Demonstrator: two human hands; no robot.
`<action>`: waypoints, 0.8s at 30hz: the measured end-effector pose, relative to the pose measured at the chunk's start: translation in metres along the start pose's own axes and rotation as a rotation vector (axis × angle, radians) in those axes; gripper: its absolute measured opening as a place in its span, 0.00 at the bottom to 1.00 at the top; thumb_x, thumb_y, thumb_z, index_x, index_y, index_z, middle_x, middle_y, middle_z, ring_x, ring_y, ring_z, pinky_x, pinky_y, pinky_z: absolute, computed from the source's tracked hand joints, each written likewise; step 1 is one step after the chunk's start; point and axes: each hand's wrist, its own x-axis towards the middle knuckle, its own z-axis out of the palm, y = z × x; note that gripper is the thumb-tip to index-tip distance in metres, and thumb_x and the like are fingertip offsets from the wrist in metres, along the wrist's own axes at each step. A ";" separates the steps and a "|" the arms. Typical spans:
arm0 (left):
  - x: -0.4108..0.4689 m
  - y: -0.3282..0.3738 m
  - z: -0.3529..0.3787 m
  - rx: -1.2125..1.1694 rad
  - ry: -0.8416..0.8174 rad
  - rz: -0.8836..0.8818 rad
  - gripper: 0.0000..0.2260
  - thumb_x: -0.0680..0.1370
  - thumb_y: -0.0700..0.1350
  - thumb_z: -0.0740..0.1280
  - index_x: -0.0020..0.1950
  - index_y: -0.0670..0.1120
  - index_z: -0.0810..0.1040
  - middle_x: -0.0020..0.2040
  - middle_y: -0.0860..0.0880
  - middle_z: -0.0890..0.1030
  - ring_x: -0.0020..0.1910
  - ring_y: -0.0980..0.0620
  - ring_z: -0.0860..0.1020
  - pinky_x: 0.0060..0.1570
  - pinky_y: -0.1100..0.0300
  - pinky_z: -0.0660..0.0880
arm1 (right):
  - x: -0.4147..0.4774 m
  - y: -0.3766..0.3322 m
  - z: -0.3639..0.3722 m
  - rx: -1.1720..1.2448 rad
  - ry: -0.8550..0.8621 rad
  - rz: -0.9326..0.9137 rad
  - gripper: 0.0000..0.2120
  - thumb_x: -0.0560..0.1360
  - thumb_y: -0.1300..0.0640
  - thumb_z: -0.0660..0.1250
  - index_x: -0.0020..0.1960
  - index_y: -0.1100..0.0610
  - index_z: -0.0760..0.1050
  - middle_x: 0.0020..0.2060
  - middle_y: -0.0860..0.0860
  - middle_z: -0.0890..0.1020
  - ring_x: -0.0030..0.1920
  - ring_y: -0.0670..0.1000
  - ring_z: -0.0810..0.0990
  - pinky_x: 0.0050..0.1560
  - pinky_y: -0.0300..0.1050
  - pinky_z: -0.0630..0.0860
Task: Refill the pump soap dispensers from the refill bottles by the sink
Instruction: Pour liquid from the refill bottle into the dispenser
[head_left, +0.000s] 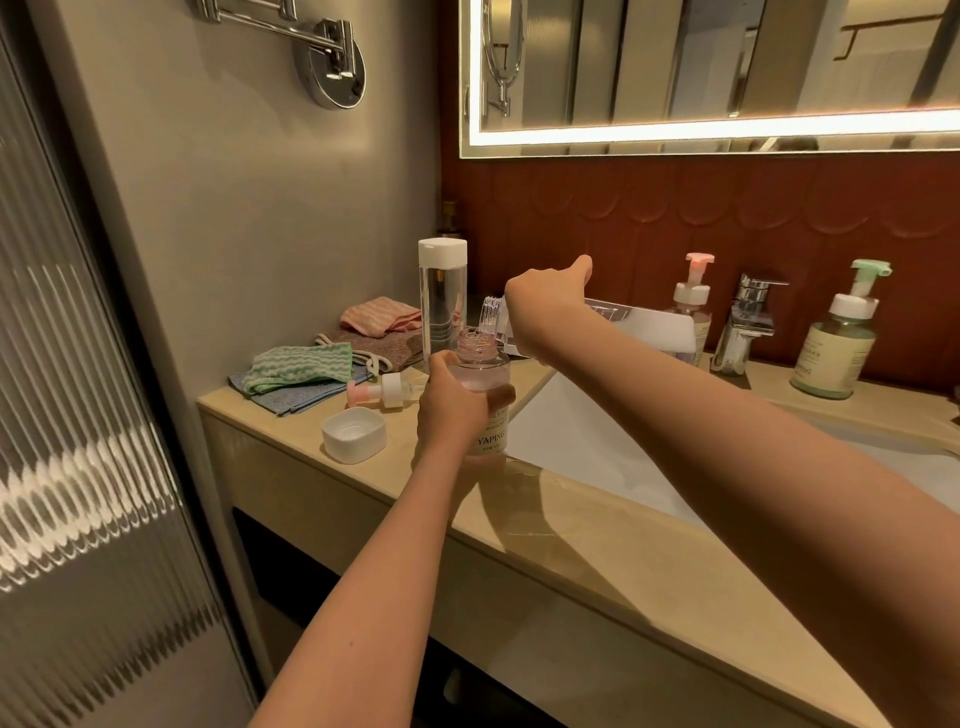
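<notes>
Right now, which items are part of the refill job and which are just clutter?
Job: left hand holding open pink dispenser; right hand tipping refill bottle; removed pump; white cap; green dispenser.
Lying about: cloths; faucet.

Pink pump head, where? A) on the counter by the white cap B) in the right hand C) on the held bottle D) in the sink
A: the pump head lies on the counter by the white cap; the bottle in the left hand has an open neck.
</notes>
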 end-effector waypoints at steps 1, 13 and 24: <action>0.000 0.000 0.000 0.000 -0.001 0.000 0.35 0.69 0.48 0.75 0.70 0.49 0.60 0.66 0.46 0.72 0.64 0.43 0.71 0.57 0.49 0.70 | 0.000 0.000 0.000 0.002 -0.001 -0.001 0.04 0.74 0.60 0.66 0.45 0.57 0.71 0.34 0.50 0.71 0.44 0.52 0.70 0.61 0.54 0.61; -0.001 0.001 0.000 -0.011 -0.006 -0.009 0.34 0.69 0.47 0.75 0.70 0.50 0.60 0.66 0.46 0.71 0.64 0.43 0.70 0.57 0.49 0.70 | 0.001 0.000 0.000 -0.011 0.008 -0.011 0.04 0.75 0.59 0.65 0.47 0.57 0.70 0.41 0.51 0.74 0.45 0.52 0.71 0.62 0.55 0.61; -0.001 0.000 0.000 -0.011 -0.004 -0.003 0.34 0.69 0.48 0.74 0.70 0.50 0.60 0.66 0.46 0.71 0.65 0.43 0.70 0.57 0.49 0.70 | 0.000 0.000 -0.001 -0.009 0.004 -0.008 0.04 0.75 0.60 0.65 0.46 0.57 0.69 0.34 0.51 0.71 0.45 0.52 0.70 0.61 0.54 0.61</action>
